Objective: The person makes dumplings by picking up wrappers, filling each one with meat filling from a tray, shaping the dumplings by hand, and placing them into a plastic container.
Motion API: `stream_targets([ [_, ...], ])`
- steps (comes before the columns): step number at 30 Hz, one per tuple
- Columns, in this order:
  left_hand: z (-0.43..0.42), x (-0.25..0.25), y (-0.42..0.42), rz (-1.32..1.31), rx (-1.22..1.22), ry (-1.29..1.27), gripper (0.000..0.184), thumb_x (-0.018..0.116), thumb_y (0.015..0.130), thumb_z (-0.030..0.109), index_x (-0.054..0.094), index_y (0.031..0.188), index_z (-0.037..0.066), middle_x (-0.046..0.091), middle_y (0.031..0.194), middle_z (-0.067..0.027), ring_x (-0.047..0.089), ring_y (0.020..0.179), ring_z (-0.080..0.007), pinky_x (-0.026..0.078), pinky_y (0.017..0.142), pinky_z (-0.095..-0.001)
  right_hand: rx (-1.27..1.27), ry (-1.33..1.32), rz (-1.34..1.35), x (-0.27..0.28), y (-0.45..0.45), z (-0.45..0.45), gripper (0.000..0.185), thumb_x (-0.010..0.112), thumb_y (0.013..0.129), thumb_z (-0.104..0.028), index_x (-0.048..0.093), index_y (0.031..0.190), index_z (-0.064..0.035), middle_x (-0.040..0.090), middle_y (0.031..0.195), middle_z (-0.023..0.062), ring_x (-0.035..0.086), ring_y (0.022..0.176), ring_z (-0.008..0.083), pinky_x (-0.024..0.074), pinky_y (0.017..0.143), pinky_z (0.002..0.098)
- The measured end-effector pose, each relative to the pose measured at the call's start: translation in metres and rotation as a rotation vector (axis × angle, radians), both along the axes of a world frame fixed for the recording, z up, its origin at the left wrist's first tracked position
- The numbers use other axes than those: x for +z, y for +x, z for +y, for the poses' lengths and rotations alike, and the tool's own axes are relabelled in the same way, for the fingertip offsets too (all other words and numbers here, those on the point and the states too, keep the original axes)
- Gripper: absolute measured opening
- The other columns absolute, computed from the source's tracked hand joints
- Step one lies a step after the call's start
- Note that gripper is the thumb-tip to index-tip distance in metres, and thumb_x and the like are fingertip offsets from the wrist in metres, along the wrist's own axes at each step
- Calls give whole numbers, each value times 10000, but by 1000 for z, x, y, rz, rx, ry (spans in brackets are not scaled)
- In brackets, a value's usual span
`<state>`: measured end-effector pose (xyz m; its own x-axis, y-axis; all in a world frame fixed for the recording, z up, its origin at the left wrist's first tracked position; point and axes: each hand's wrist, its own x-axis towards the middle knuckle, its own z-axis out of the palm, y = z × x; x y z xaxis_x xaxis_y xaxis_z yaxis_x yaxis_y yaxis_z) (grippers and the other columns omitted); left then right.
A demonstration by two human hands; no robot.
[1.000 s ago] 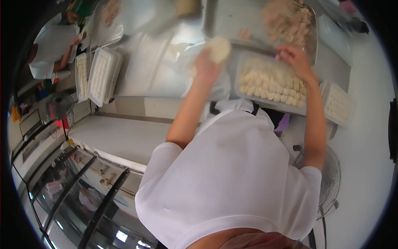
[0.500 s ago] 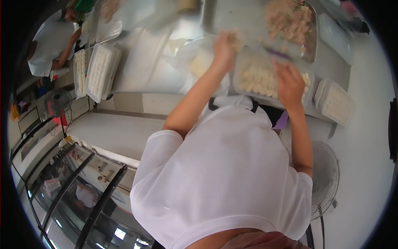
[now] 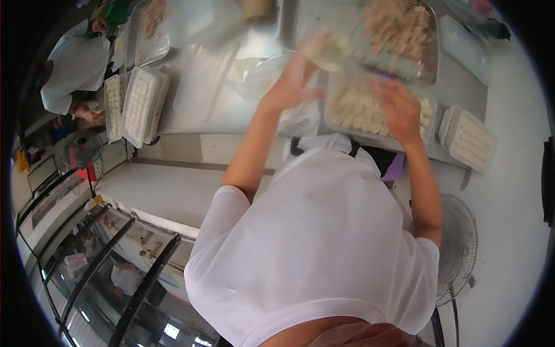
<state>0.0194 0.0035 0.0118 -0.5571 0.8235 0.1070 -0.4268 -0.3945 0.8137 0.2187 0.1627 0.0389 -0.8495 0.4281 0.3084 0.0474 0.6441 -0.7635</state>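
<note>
My left hand (image 3: 293, 84) is smeared by motion, thumb apart, with a pale round dumpling wrapper (image 3: 330, 53) on its fingers. A greenish patch shows on the wrapper. My right hand (image 3: 400, 110) is closed around a thin purple tool (image 3: 383, 73), whose end is blurred. Below it sits a clear plastic tray of folded dumplings (image 3: 358, 109), arranged in rows and partly covered by that hand. Just beyond, a metal tray (image 3: 435, 52) holds a heap of pinkish minced filling (image 3: 399, 26).
Stacked white dumpling trays (image 3: 141, 104) stand on the left of the metal table (image 3: 254, 43). More packed trays (image 3: 471, 141) are at the right edge. A plastic bag (image 3: 263, 78) lies near my left hand. A person in white (image 3: 75, 66) works at far left. A standing fan (image 3: 457, 248) is on the right.
My left hand has shifted slightly left and turned, bringing the wrapper into clearer view. My right hand, with the tool, has moved little. The person at left has lowered an arm toward the trays.
</note>
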Motion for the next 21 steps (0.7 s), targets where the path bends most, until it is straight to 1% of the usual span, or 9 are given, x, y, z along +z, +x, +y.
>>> stream_targets([
  [2,-8,11,-13,715,-41,-294,652,850,725,226,553,1263,7,615,1211,-118,555,1173,-211,428,1010,-322,38,-8,15,5,2,0,372,617,828,83,716,1134,-102,561,813,75,563,703,217,465,637,280],
  [3,-7,10,-15,714,-35,-299,652,850,725,226,553,1263,7,615,1211,-118,555,1173,-211,428,1010,-322,69,-14,34,6,2,-1,392,617,824,93,710,1152,-101,553,816,79,558,704,214,460,636,283],
  [5,2,7,-21,825,-113,-412,470,860,694,155,639,1092,34,682,992,-52,626,928,-156,492,851,-292,83,37,11,5,0,-4,395,619,820,91,712,1150,-106,553,822,79,561,705,218,462,638,290],
  [6,4,2,-25,826,-113,-411,470,860,694,155,639,1092,34,682,992,-52,626,928,-156,492,851,-292,91,91,-17,5,0,-4,398,621,815,88,713,1147,-112,554,827,80,563,707,222,465,639,298],
  [8,12,-7,-31,997,-60,-342,356,861,688,152,656,958,42,665,800,-44,609,726,-149,504,711,-305,68,122,-56,8,2,-4,388,625,816,74,715,1141,-119,561,838,79,569,712,233,470,644,307],
  [14,21,9,-13,1218,-68,-509,219,754,808,130,627,948,19,638,801,-124,643,768,-212,489,708,-339,38,270,-221,41,10,4,332,623,832,21,722,1110,-132,598,857,74,587,743,277,491,676,349],
  [18,21,-32,-14,1251,-22,-488,135,628,928,176,631,946,42,674,885,-114,659,879,-215,498,764,-357,-14,281,-287,75,30,29,303,600,855,25,716,1109,-93,639,877,88,601,755,270,496,718,329],
  [20,17,-13,-16,374,-213,-427,237,539,1003,290,652,942,91,685,966,-76,640,985,-225,495,836,-377,-54,195,-283,91,39,39,288,594,868,23,709,1117,-68,645,883,95,599,752,247,488,727,307],
  [21,18,-10,-13,373,-220,-429,237,539,1003,290,652,942,91,685,966,-76,640,985,-225,495,836,-377,-88,110,-277,94,44,42,276,589,882,22,702,1125,-44,650,889,101,597,749,223,479,737,284],
])
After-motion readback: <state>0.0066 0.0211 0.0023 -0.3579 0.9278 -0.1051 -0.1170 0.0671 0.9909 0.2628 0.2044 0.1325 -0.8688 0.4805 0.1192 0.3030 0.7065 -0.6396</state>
